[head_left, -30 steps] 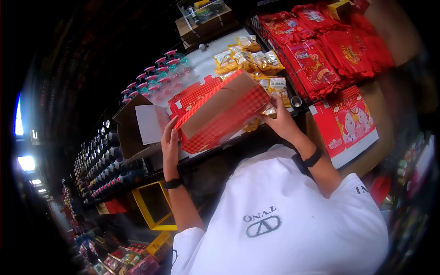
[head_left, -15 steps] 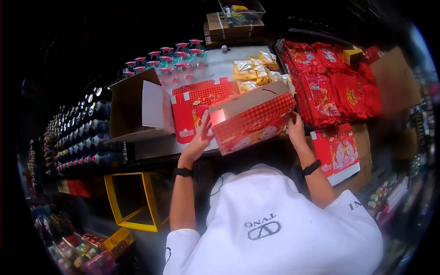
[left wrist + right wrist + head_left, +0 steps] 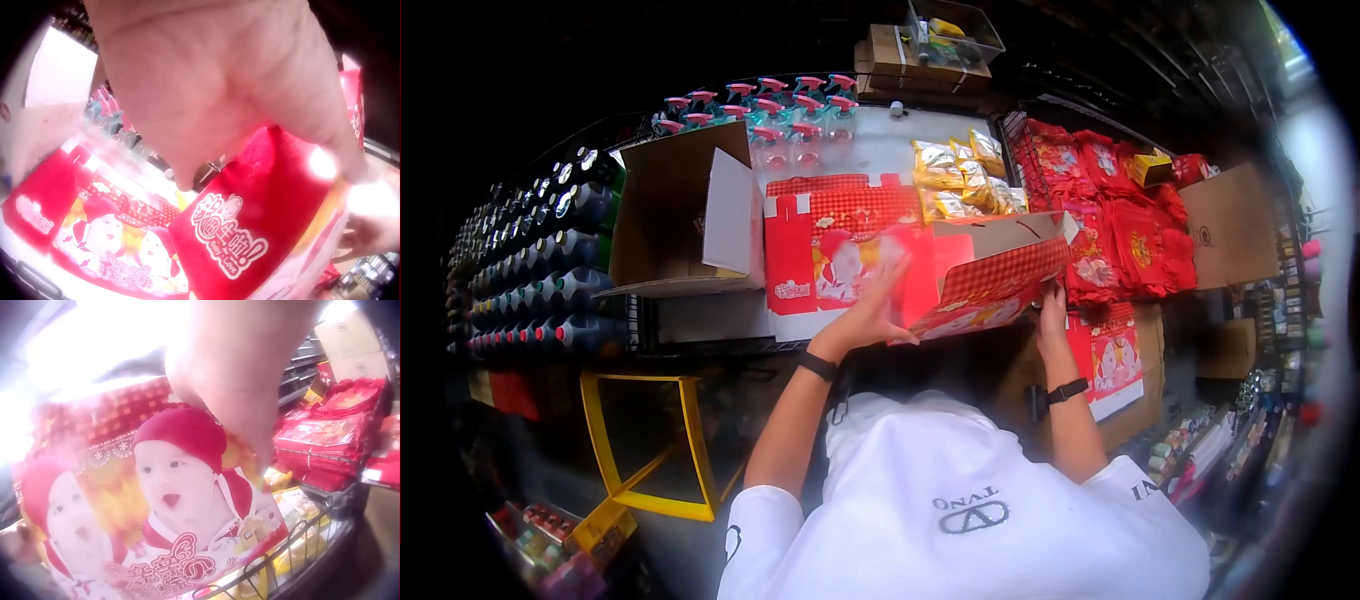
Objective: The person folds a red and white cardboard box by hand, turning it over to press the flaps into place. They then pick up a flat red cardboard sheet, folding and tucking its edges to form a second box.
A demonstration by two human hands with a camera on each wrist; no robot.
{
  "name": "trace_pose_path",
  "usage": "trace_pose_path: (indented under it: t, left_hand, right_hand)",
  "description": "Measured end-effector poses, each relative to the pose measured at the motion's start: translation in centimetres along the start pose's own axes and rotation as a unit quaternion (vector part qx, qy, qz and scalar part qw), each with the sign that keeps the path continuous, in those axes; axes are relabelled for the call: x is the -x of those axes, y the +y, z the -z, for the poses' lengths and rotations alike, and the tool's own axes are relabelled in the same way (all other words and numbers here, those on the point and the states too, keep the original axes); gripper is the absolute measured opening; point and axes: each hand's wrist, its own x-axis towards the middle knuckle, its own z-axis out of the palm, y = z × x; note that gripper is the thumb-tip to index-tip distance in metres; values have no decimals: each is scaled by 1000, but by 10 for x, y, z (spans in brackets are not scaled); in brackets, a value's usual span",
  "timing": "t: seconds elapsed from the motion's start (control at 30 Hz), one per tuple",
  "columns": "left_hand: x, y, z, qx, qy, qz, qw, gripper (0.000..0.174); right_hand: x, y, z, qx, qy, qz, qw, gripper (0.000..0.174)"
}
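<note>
Both hands are at a red checked gift box [image 3: 990, 285] with pictures of babies, held tilted over the front edge of the table. Its brown inside shows at the top. My left hand [image 3: 870, 305] lies against the red left end panel [image 3: 237, 219], fingers extended along it, thumb by the lower edge. At the opposite end, my right hand [image 3: 1052, 315] grips the lower right corner; its fingertips are partly hidden behind the box. A flat red carton [image 3: 840, 250] with the same print lies on the table left of the box.
Yellow snack packets [image 3: 960, 180] lie behind the box, with spray bottles [image 3: 800, 125] farther left. An open cardboard box [image 3: 685, 215] stands left, beside rows of dark bottles [image 3: 580, 270]. Red packages [image 3: 1115, 230] fill a wire rack at right. Below is a yellow frame [image 3: 695, 450].
The box has turned and moved right and lower in view. My left hand has shifted from the edge onto the left end panel; my right hand keeps its hold. The head view has turned.
</note>
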Motion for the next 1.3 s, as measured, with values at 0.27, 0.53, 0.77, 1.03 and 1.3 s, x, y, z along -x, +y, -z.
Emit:
trace_pose_path:
  t: [0.27, 0.53, 0.77, 1.03, 1.3]
  left_hand:
    - [-13, -17, 0, 287, 181, 99, 936, 98]
    - [13, -11, 33, 556, 184, 220, 780, 61]
    - [35, 7, 35, 602, 165, 269, 733, 67]
    - [48, 8, 63, 529, 174, 274, 784, 87]
    - [46, 55, 59, 281, 190, 128, 932, 87]
  right_hand:
    - [-10, -12, 12, 4, -62, 78, 995, 66]
    - [17, -43, 4, -70, -300, -84, 948, 79]
    - [21, -36, 6, -42, -373, -68, 924, 78]
    - [52, -85, -23, -83, -345, -212, 911, 75]
    - [58, -58, -8, -226, -322, -331, 858, 80]
